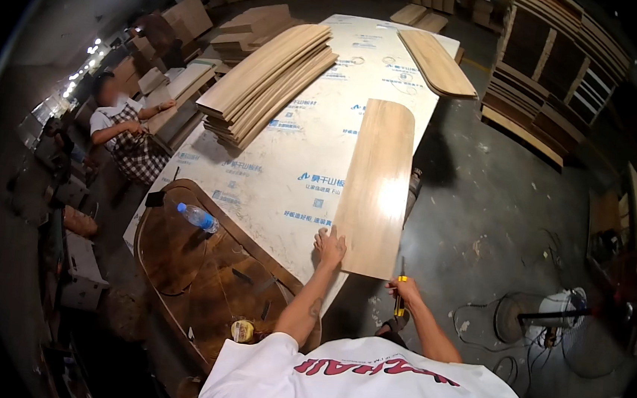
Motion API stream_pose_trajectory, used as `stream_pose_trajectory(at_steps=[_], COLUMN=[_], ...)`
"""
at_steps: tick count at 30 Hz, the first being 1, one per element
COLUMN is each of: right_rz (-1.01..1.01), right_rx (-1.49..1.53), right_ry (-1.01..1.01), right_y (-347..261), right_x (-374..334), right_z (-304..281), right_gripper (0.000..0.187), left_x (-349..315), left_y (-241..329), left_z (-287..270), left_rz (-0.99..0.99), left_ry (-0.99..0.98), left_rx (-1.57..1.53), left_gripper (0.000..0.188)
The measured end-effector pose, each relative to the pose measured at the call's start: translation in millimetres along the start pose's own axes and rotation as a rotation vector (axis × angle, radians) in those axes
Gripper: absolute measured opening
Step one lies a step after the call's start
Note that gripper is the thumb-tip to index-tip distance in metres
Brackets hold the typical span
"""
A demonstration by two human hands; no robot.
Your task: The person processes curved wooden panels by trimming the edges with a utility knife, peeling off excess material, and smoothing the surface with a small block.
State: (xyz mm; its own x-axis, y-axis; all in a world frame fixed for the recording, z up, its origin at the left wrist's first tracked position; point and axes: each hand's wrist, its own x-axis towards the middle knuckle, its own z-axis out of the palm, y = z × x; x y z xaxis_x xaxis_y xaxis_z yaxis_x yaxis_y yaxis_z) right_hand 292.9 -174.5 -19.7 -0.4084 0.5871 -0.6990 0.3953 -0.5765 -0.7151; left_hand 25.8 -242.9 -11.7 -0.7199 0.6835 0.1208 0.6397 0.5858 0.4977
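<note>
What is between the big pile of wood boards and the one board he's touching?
In the head view, only bare white printed table sheet lies between the stacked boards and the light rounded wooden board.

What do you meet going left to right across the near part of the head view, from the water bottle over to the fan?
Water bottle → left hand flat on the wooden board → right hand holding a yellow-handled tool → fan on the floor.

White worktable point(314, 161): wooden panels point(376, 185)
</note>
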Motion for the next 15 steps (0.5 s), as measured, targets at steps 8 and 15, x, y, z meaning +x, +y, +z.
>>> stream_pose_trajectory(at_steps=[8, 15], right_rz=[-0.189, -0.185], right_rx=[0.03, -0.116], right_ry=[0.306, 0.274], right_y=[4, -10], right_x=[41, 30], right_z=[36, 50], right_gripper=[0.031, 0.029], left_x=[7, 9], left_y=[-23, -50], left_z=[-2, 11], left_rz=[0.103, 0.187], left_ry=[-0.118, -0.036], left_rx=[-0.182, -0.128], left_gripper=[0.081, 0.064])
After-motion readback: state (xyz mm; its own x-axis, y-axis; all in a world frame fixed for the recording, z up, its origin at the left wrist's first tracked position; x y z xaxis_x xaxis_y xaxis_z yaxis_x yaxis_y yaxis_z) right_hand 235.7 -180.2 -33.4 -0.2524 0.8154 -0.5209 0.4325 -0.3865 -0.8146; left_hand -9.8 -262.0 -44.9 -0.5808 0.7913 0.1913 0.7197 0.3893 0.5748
